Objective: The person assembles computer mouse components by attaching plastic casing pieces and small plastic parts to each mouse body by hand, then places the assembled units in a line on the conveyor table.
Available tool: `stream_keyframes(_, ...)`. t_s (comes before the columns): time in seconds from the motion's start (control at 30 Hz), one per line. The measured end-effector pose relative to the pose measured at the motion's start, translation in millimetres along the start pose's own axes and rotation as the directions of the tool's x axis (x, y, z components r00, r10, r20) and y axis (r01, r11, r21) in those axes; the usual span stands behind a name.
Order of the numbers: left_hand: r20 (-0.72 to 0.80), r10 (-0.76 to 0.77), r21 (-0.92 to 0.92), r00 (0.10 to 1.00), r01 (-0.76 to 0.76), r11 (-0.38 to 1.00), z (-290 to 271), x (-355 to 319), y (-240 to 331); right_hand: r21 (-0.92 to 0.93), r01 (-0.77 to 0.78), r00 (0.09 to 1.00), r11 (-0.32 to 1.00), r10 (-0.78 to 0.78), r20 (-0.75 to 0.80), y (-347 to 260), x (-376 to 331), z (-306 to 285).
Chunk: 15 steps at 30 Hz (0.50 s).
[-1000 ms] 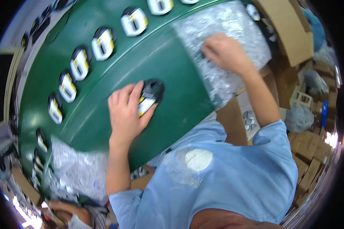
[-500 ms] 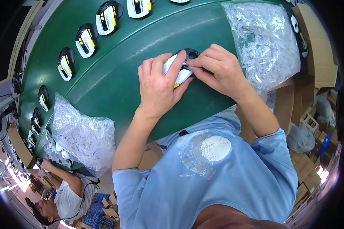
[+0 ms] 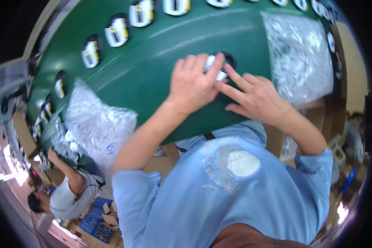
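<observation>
A white and black computer mouse [image 3: 222,75] lies on the green work surface [image 3: 165,62] in front of me, partly covered by my fingers. My left hand [image 3: 195,84] holds it from the left, with the index finger lying over its top. From the right, my right hand [image 3: 258,98] reaches in with fingers stretched apart. Its index and middle fingertips touch the mouse or lie right against it. No separate part shows between those fingers, though the picture is somewhat blurred.
A clear bag of small translucent pieces [image 3: 299,62] lies right of my hands; another such bag [image 3: 99,128] lies left. A row of similar mice [image 3: 117,31] curves along the far side. At lower left a co-worker [image 3: 72,192] reaches to the surface. Cardboard [image 3: 351,66] stands at right.
The whole view has shifted, so things appear further right. My right fingers, pinched at the mouse before, have spread out. My left hand still holds the mouse.
</observation>
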<state>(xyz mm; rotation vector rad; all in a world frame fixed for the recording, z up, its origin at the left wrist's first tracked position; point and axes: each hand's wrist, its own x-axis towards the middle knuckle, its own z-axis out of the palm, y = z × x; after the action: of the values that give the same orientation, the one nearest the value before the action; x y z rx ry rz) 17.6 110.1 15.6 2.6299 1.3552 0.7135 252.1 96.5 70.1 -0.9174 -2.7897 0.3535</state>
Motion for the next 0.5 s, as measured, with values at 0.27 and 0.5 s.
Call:
stream_keyframes(0.27,-0.266,-0.309,-0.054,0.913,0.306,0.951,-50.0,-25.1,-54.0,0.451,-0.069,0.956,0.89,0.188,-0.224,4.7,-17.1,29.0)
stream_keyframes(0.5,-0.561,-0.563,0.294,0.607,0.782,0.55,-151.6,-96.0,-258.1,0.54,0.014,0.979,0.841,0.098,-0.178,-1.3,-5.8,38.0)
